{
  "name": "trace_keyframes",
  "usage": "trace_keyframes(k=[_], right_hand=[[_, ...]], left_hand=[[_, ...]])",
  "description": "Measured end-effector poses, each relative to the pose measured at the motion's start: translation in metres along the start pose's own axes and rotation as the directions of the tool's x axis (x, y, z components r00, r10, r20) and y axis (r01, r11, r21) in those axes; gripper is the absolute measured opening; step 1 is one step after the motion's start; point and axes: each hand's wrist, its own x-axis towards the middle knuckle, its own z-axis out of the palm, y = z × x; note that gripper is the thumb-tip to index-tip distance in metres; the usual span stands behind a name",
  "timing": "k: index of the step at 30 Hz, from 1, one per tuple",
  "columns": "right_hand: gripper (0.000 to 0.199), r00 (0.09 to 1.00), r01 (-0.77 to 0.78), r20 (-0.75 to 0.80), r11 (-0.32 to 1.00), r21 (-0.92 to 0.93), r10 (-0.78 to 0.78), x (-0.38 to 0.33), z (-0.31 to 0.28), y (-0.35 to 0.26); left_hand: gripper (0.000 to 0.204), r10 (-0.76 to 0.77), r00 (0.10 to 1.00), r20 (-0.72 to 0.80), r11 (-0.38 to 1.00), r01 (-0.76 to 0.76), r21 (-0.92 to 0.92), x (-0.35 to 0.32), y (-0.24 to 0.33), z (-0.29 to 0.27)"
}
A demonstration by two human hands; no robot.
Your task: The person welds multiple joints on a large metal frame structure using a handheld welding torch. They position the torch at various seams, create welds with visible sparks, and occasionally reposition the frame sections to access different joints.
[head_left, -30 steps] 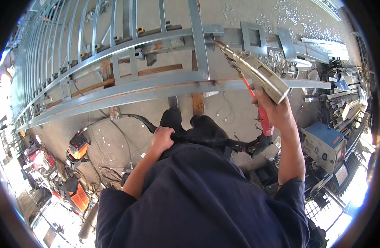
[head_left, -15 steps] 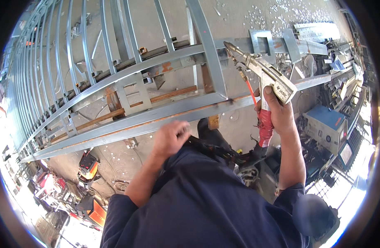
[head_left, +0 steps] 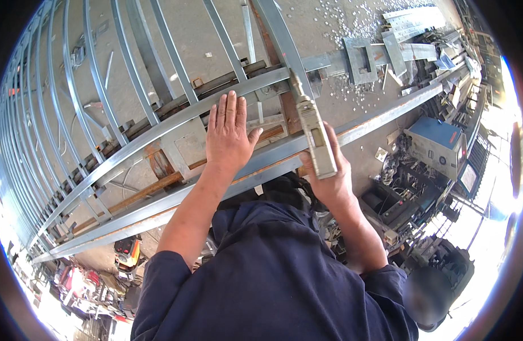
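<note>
My right hand point(head_left: 336, 181) grips a pale, pistol-shaped welding gun point(head_left: 317, 139). The gun's nozzle points away from me, at the corner where a galvanized rail point(head_left: 159, 131) meets a wider square tube point(head_left: 277, 40); whether the tip touches the metal I cannot tell. My left hand point(head_left: 231, 133) lies flat, fingers stretched out and close together, its fingertips on that rail a little left of the nozzle. Several thin upright bars point(head_left: 176, 54) run from the rail toward the far side. The gun's handle is mostly hidden by its body and my hand.
Long steel beams point(head_left: 386, 113) support the frame and cross in front of me. Flat metal plates point(head_left: 361, 74) lie on a beam at right. A blue-topped machine point(head_left: 437, 145) stands at far right, an orange-and-black device point(head_left: 126, 253) at lower left. Small pale scraps litter the floor.
My left hand has gone from near my body forward onto the rail, its fingers straightened. My right hand has swung the welding gun left and turned its nozzle to the frame's corner.
</note>
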Motion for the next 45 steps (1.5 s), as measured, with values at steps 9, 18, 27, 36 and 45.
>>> trace_keyframes(k=[9, 18, 27, 36, 45], right_hand=[[0.077, 0.998, -0.041, -0.041, 0.998, -0.051, 0.039, -0.002, 0.031, -0.002], [0.074, 0.992, -0.104, -0.077, 0.992, -0.072, 0.098, -0.001, 0.04, -0.002], [0.075, 0.99, -0.123, -0.069, 0.991, -0.046, 0.12, -0.001, 0.042, -0.006], [0.077, 0.985, -0.166, -0.071, 0.976, -0.139, 0.158, 0.0, 0.048, -0.006], [0.074, 0.976, -0.214, -0.077, 0.967, -0.139, 0.205, -0.001, 0.051, -0.012]], left_hand=[[0.088, -0.048, 0.998, 0.051, 0.999, 0.047, 0.008, 0.004, 0.004, 0.001], [0.09, -0.045, 0.996, 0.077, 0.999, 0.045, 0.01, 0.005, 0.004, 0.001], [0.092, -0.044, 0.994, 0.101, 0.999, 0.043, 0.013, 0.005, 0.004, -0.001], [0.092, -0.036, 0.996, 0.083, 0.999, 0.036, -0.001, 0.006, 0.002, -0.002], [0.091, -0.047, 0.993, 0.108, 0.999, 0.049, -0.011, 0.007, 0.002, -0.005]])
